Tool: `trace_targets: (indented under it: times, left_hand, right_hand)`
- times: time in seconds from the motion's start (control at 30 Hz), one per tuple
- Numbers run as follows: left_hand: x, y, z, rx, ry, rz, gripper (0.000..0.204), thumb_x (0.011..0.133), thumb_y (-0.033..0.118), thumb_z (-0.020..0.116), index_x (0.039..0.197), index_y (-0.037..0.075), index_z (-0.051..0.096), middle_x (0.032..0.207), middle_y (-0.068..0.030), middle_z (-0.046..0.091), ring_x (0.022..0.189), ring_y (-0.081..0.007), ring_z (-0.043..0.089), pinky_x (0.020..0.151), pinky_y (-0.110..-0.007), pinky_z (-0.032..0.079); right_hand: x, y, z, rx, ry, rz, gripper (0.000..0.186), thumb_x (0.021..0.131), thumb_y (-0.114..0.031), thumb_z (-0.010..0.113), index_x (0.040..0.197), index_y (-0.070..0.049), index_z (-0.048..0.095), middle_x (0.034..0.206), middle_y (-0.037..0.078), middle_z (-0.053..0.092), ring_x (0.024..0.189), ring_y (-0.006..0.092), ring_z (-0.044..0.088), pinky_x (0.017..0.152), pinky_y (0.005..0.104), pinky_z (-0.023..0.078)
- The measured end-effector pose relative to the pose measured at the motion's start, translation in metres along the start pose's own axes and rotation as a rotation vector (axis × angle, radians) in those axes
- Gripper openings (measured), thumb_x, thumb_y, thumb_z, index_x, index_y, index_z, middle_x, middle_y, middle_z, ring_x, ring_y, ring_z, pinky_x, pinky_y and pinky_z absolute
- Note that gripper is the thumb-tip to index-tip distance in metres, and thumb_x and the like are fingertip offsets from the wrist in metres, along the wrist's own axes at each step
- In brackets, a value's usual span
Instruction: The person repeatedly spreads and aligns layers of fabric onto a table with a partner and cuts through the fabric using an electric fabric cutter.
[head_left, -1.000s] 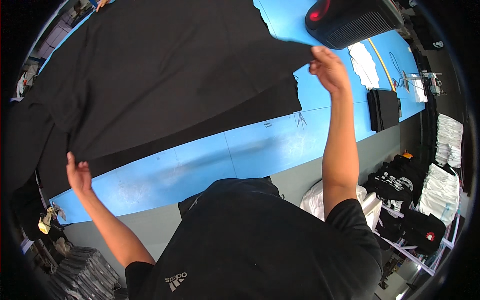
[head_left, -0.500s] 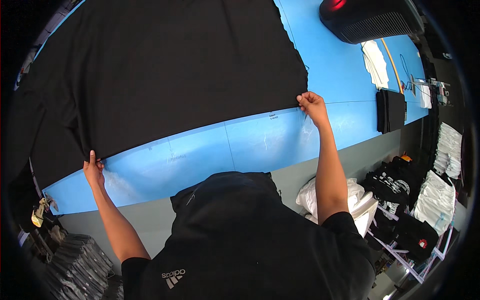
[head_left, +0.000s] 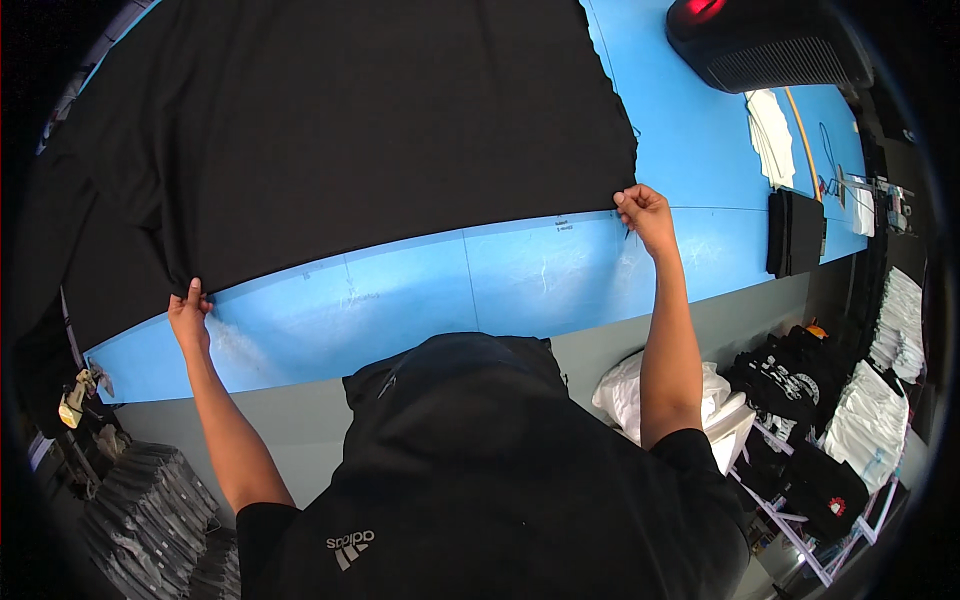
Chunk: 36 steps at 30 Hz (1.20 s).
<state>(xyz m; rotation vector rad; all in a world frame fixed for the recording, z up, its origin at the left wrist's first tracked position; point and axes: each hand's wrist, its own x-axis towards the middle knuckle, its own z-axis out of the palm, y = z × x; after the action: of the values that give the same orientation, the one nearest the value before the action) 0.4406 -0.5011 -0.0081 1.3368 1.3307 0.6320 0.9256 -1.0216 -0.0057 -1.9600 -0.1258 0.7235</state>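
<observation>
A wide sheet of black fabric (head_left: pixel 400 130) covers much of the blue table (head_left: pixel 400 300), its near edge running between my two hands. At the left, my left hand (head_left: pixel 190 312) pinches that edge, thumb on top, where the cloth gathers into folds. My right hand (head_left: pixel 647 214) grips the near right corner between thumb and fingers. Between the hands the edge looks nearly straight, and a bare blue strip of tabletop shows on my side of it. The fabric's right side edge is slightly wavy. Its far end runs out of view.
A black machine with a red light (head_left: pixel 770 45) stands at the far right. Near it lie white cloth pieces (head_left: pixel 770 135), a yellow stick (head_left: pixel 803 145) and a folded black stack (head_left: pixel 795 233). Garments hang on a rack (head_left: pixel 790 525) at lower right; dark folded stacks (head_left: pixel 150 520) sit lower left.
My view has shifted slightly, so the table and machine appear farther right. Both hands keep hold of the fabric edge, and the cloth lies much as before.
</observation>
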Motion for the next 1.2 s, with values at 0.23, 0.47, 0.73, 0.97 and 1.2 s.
trace_targets:
  times: [0.23, 0.47, 0.73, 0.97, 1.2]
  left_hand:
    - [0.002, -0.005, -0.005, 0.058, -0.005, 0.049, 0.017, 0.083, 0.018, 0.068, 0.080, 0.007, 0.055, 0.063, 0.0001, 0.054, 0.049, -0.0066, 0.045, 0.048, -0.022, 0.041]
    - [0.001, -0.006, -0.005, 0.107, -0.027, 0.076, 0.019, 0.082, 0.019, 0.069, 0.081, 0.006, 0.055, 0.063, -0.0006, 0.054, 0.049, -0.0067, 0.046, 0.048, -0.021, 0.040]
    - [0.000, -0.012, 0.000, 0.173, 0.020, 0.103, 0.021, 0.080, 0.022, 0.071, 0.084, 0.006, 0.057, 0.069, -0.0007, 0.056, 0.056, -0.0080, 0.051, 0.047, -0.022, 0.044]
    - [-0.010, -0.004, 0.009, 0.100, 0.019, 0.052, 0.016, 0.081, 0.017, 0.069, 0.085, 0.005, 0.059, 0.066, 0.0002, 0.055, 0.049, -0.0067, 0.046, 0.047, -0.022, 0.043]
    - [-0.010, -0.006, 0.002, 0.147, -0.001, 0.083, 0.015, 0.082, 0.014, 0.068, 0.088, 0.003, 0.059, 0.066, 0.0010, 0.056, 0.053, -0.0050, 0.048, 0.045, -0.020, 0.040]
  right_hand:
    - [0.000, 0.002, -0.003, -0.030, -0.009, -0.028, 0.015, 0.082, -0.015, 0.067, 0.074, -0.008, 0.056, 0.060, -0.004, 0.054, 0.051, 0.0029, 0.046, 0.044, 0.0177, 0.032]
    - [-0.002, 0.007, -0.003, -0.046, -0.009, -0.026, 0.015, 0.082, -0.016, 0.068, 0.075, -0.008, 0.057, 0.061, -0.004, 0.054, 0.051, 0.0030, 0.046, 0.044, 0.0180, 0.033]
    - [0.008, 0.019, -0.018, -0.278, 0.041, -0.141, 0.019, 0.080, -0.018, 0.069, 0.086, -0.005, 0.057, 0.074, -0.001, 0.058, 0.063, 0.0076, 0.051, 0.055, 0.0221, 0.042]
    - [0.002, -0.049, 0.073, -1.006, 0.395, -0.683, 0.054, 0.089, -0.039, 0.052, 0.137, -0.020, 0.037, 0.144, 0.015, 0.028, 0.134, 0.0341, 0.023, 0.105, 0.0544, 0.019]
    - [0.004, -0.017, 0.096, -1.169, 0.303, -0.581, 0.066, 0.085, -0.061, 0.041, 0.141, -0.027, 0.031, 0.148, 0.010, 0.023, 0.137, 0.0338, 0.015, 0.105, 0.0601, 0.009]
